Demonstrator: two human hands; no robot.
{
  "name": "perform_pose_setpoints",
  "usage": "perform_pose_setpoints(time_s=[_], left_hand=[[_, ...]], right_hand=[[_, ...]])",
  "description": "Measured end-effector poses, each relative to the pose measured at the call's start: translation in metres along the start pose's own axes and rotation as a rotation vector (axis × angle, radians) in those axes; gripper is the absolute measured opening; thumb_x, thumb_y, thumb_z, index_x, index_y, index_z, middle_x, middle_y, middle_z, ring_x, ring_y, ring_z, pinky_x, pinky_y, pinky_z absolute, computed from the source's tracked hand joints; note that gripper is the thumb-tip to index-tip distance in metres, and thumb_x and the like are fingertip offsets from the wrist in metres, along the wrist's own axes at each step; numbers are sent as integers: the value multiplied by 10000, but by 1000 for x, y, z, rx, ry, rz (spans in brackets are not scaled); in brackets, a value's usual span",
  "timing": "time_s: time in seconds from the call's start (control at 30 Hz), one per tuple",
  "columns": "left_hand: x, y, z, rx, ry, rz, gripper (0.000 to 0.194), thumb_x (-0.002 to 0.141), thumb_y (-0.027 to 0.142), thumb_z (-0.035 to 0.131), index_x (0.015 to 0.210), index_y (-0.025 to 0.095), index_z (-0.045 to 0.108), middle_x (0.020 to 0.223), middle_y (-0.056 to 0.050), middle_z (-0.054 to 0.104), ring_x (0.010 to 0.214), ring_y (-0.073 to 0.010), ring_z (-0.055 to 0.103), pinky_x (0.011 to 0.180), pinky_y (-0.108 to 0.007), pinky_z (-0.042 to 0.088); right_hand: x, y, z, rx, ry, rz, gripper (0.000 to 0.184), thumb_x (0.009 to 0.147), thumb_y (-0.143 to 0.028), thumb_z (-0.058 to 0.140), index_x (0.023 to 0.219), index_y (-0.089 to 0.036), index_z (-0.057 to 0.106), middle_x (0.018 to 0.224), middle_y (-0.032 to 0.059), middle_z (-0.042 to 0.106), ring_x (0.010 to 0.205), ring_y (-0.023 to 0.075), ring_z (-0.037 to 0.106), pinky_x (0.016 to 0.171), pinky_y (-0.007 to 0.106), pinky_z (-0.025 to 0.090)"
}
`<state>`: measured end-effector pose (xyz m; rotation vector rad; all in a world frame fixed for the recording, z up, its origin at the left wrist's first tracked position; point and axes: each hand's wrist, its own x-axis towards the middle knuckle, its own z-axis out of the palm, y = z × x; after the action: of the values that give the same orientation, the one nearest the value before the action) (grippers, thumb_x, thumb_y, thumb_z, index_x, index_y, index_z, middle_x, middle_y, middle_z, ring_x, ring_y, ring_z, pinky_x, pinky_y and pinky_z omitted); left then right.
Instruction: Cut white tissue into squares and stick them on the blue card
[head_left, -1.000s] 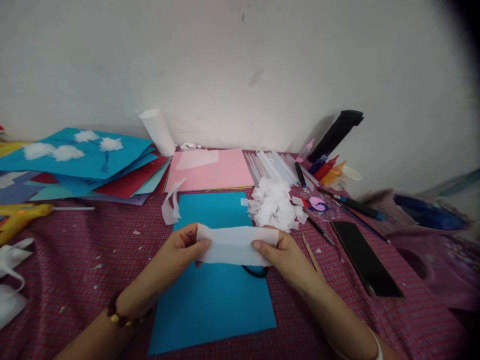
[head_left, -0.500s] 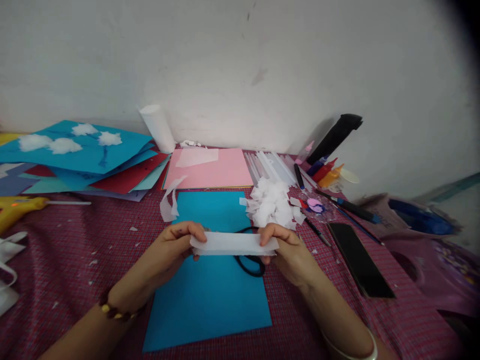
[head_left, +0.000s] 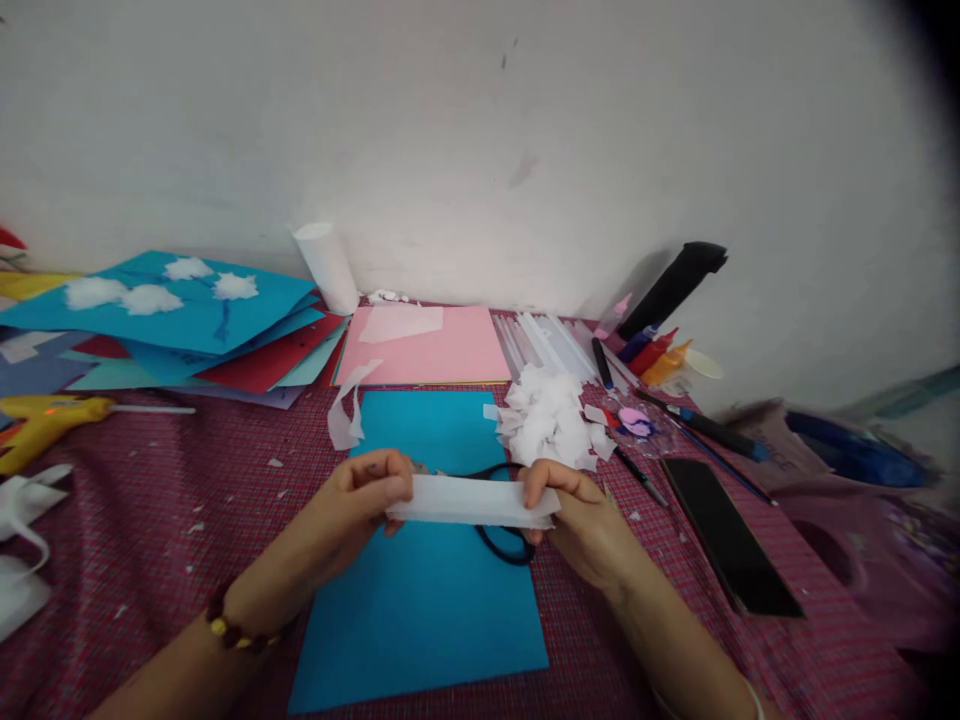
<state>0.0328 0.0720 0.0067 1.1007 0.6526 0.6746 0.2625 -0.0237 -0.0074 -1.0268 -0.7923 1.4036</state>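
Note:
A folded strip of thin white paper is stretched between my hands. My left hand pinches its left end between thumb and fingers. At the other end, my right hand is closed on it the same way. Below lies a sheet of blue paper. Scissors with black handles rest on the blue sheet, partly hidden behind the strip and my right hand. Just beyond my right hand is a heap of torn white paper pieces. Another loose white strip lies beyond my left hand.
Pink paper lies at the back beside a white paper roll. Stacked coloured sheets and a yellow glue gun are left. To the right are a phone, glue sticks, paint tubes and a pen.
Both hands still hold the strip, at nearly the same place above the blue sheet. My left thumb has shifted slightly on its end. The whole view has moved a little.

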Motion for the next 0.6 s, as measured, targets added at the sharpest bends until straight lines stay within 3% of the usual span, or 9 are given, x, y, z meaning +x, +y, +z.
perform_pose_setpoints(time_s=[0.1,0.17,0.23,0.33,0.4,0.5,0.6], left_hand=[[3,-7,-2,135,99,-14,166,641,182,696,729,192,555,622,60,499,501,-69,398,473,-173,308],[6,-9,-2,195,186,-2,342,617,147,700,930,221,584,680,61,544,520,-83,446,487,-180,339],[9,-10,-2,228,242,-9,484,590,145,725,1050,225,595,657,61,557,523,-104,482,482,-189,352],[12,-12,-6,269,207,-43,220,603,195,751,810,193,679,528,50,528,487,-114,467,448,-189,320],[13,-13,-9,284,194,-23,100,625,224,756,651,184,668,497,39,524,475,-106,447,438,-185,312],[12,-12,-9,226,258,11,108,642,236,762,674,175,678,551,29,566,507,-103,490,476,-181,392],[8,-10,-3,6,297,-32,167,653,238,768,776,174,674,711,9,632,600,-123,565,528,-215,498]], right_hand=[[0,-2,-2,-84,-50,-23,195,782,-299,567,686,-163,670,580,7,584,504,131,521,505,245,352],[-1,-3,-2,-197,-77,-61,323,839,-402,517,724,-151,685,615,30,607,549,152,540,539,266,372],[-2,-3,0,-344,-42,-86,320,832,-433,559,701,-158,656,608,9,580,546,133,497,538,255,346],[-1,-1,5,-475,59,-86,144,763,-320,668,771,-189,608,602,-51,495,526,99,411,504,224,289],[0,2,8,-497,98,-87,187,764,-271,655,935,-215,605,610,-71,448,523,97,389,490,217,276],[2,4,8,-522,113,-45,318,753,-269,649,1060,-215,587,640,-65,456,528,99,389,483,218,275],[4,5,9,-502,64,-4,262,738,-300,658,965,-180,602,684,-39,495,565,99,395,498,216,283]])
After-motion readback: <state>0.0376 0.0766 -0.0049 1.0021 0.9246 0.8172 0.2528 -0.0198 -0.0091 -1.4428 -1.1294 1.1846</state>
